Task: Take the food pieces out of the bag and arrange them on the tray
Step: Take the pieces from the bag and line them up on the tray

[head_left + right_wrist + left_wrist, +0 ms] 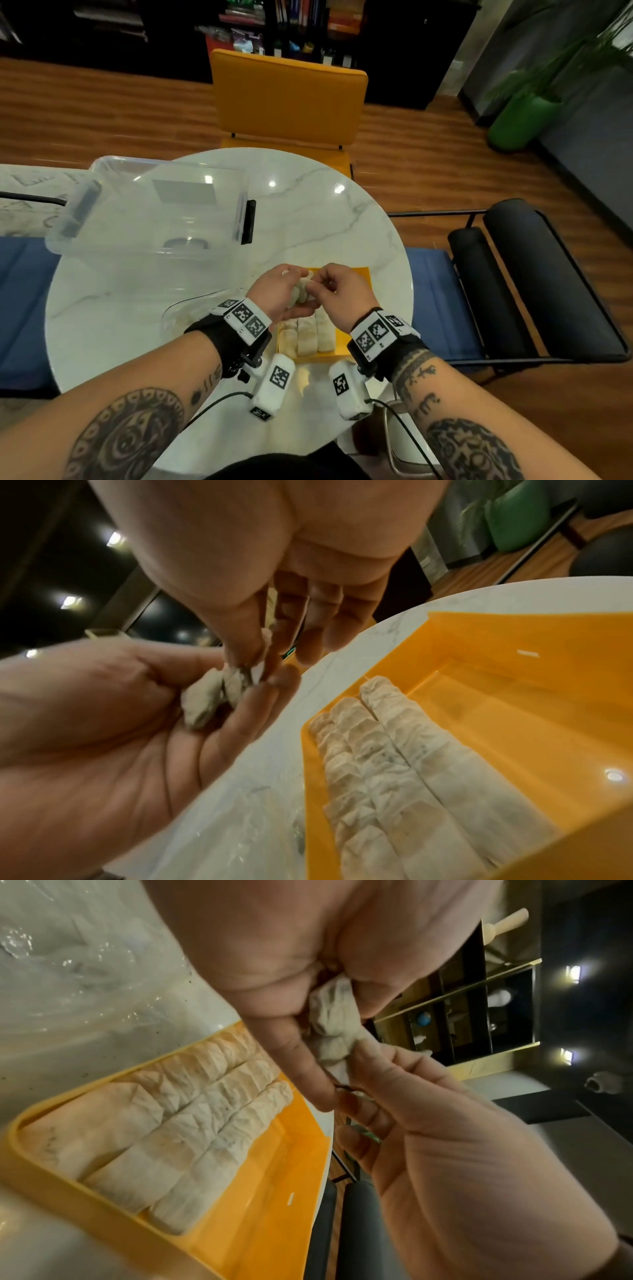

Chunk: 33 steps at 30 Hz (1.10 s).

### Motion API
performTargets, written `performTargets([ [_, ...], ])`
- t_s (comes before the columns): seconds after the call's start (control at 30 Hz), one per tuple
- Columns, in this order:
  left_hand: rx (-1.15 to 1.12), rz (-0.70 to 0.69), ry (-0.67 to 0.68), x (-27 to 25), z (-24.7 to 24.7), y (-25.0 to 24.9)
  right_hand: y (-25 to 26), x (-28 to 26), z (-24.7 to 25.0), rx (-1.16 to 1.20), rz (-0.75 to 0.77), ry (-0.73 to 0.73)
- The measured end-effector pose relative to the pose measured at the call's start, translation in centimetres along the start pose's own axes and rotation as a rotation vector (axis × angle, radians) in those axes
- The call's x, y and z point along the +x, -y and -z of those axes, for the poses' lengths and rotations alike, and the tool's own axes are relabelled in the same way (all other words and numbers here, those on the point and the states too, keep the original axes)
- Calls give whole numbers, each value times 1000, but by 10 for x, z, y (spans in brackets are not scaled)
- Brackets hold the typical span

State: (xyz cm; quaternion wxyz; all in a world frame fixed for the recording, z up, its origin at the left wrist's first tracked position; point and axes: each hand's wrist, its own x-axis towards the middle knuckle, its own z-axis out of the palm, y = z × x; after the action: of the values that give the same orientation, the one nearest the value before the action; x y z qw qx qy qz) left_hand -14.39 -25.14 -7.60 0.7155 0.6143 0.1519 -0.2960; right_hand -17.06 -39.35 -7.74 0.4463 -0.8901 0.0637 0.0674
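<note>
Above the yellow tray [358, 274] both hands meet. My left hand [291, 289] cups and grips a small clump of white food pieces [301, 293], seen close in the left wrist view [334, 1026]. With thumb and forefinger, my right hand [318, 286] pinches the end of one piece [262, 653] of that clump [205, 699]. Three close rows of white food pieces [308, 334] fill the near left part of the tray [514, 723]. The clear plastic bag [191, 308] lies crumpled on the table left of the tray, partly hidden by my left wrist.
A large clear plastic box [154, 205] stands at the back left of the round marble table [325, 212]. Behind the table is an orange chair [287, 102], to its right a black chair [534, 274]. The tray's right half [274, 1218] is bare.
</note>
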Motion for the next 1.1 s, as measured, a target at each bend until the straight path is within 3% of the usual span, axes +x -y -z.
performTargets([
  [0.2, 81, -86, 70, -8, 9, -2, 4, 1, 13, 150, -23, -71],
  [0.4, 265, -171, 51, -8, 11, 2, 5, 4, 23, 217, -14, -114],
  [0.6, 291, -221, 66, -8, 7, 4, 6, 4, 30, 167, 6, -65],
  [0.87, 496, -283, 28, 5, 3, 11, 4, 3, 34, 152, 9, -78],
  [1.1, 651, -267, -11, 17, 10, 27, -18, 4, 28, -99, -37, 128],
])
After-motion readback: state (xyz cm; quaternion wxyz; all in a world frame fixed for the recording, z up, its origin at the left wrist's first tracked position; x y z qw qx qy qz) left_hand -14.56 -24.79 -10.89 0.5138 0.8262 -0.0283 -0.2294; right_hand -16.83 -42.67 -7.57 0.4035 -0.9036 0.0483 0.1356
